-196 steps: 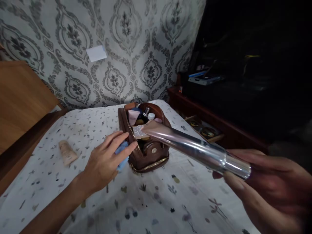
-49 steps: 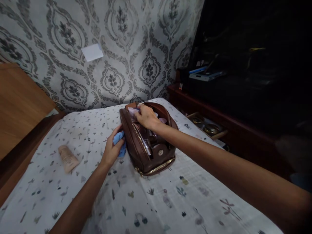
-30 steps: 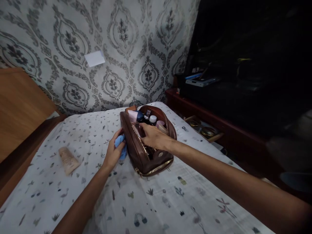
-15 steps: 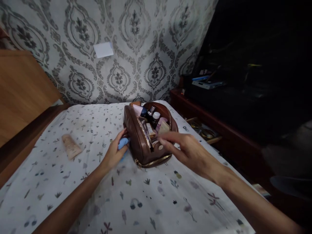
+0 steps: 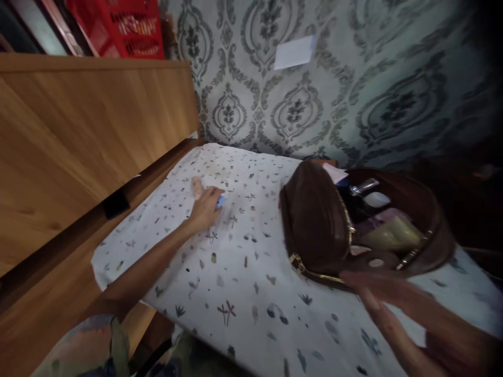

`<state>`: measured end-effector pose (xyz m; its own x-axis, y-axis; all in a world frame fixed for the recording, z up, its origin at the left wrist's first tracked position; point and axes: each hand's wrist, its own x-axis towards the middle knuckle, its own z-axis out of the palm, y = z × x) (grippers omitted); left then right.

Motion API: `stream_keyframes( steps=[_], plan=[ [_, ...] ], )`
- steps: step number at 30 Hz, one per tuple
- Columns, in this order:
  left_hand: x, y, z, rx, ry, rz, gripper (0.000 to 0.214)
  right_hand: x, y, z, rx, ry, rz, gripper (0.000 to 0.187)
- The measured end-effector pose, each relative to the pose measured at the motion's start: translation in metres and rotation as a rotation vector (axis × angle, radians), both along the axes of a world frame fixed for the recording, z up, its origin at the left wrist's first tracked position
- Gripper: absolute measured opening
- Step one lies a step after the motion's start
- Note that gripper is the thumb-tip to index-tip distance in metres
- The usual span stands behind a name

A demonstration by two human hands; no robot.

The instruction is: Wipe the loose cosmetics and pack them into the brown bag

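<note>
On the left of the bed-like surface, my left hand (image 5: 205,210) is closed around a crumpled blue cloth (image 5: 221,201), only a corner of which shows. Just beyond its knuckles lies a beige squeeze tube (image 5: 197,186), partly covered by the hand. A brown cosmetic bag (image 5: 314,220) stands unzipped at the right. Inside it are a white-capped bottle (image 5: 376,199), a pale yellow tube (image 5: 395,234) and other cosmetics. My right hand (image 5: 408,309), blurred, is stretched out at the bag's near edge with its fingers apart; whether the fingertips touch the leather I cannot tell.
A white patterned sheet (image 5: 251,272) covers the surface. A wooden cabinet (image 5: 98,115) rises at the left, with a red basket (image 5: 133,31) on top. Patterned wallpaper is behind, with a white card (image 5: 294,52) on it. A small black object (image 5: 116,204) lies on the wooden ledge.
The view has turned left and closer. My left hand has moved away from the bag to the tube, carrying the blue cloth. My right hand has drawn back from the bag's opening to its near edge.
</note>
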<state>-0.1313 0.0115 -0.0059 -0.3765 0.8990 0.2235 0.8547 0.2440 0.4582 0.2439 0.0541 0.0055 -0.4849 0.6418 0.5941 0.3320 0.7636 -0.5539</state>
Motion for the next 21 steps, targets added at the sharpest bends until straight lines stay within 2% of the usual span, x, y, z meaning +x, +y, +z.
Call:
stream_keyframes(
  steps=[3, 6, 8, 11, 14, 16, 19, 21],
  plan=[
    [-0.044, 0.000, 0.002, -0.036, 0.036, 0.268, 0.042, -0.029, -0.008, 0.002, 0.061, -0.038, 0.208, 0.017],
    [-0.070, 0.013, -0.002, -0.132, -0.007, 0.446, 0.043, -0.063, -0.015, 0.004, 0.007, -0.053, 0.325, 0.020],
    [-0.078, 0.023, -0.005, -0.210, -0.040, 0.482, 0.043, -0.084, -0.017, 0.001, -0.054, -0.069, 0.389, 0.026],
    [-0.081, 0.034, -0.004, -0.298, -0.064, 0.462, 0.041, -0.109, -0.017, -0.006, -0.181, -0.136, 0.454, 0.033],
    [-0.082, 0.034, 0.003, -0.353, -0.085, 0.365, 0.039, -0.127, -0.013, -0.012, -0.308, -0.178, 0.443, 0.034],
    [-0.082, 0.026, 0.008, -0.372, -0.108, 0.228, 0.037, -0.137, -0.008, -0.016, -0.411, -0.167, 0.423, 0.035],
    [-0.073, 0.004, 0.015, -0.382, -0.151, -0.087, 0.044, -0.151, 0.000, -0.024, -0.651, -0.031, 0.382, 0.051],
    [-0.058, -0.014, 0.018, -0.375, -0.165, -0.318, 0.058, -0.158, 0.004, -0.030, -0.832, 0.082, 0.284, 0.069]
  ],
)
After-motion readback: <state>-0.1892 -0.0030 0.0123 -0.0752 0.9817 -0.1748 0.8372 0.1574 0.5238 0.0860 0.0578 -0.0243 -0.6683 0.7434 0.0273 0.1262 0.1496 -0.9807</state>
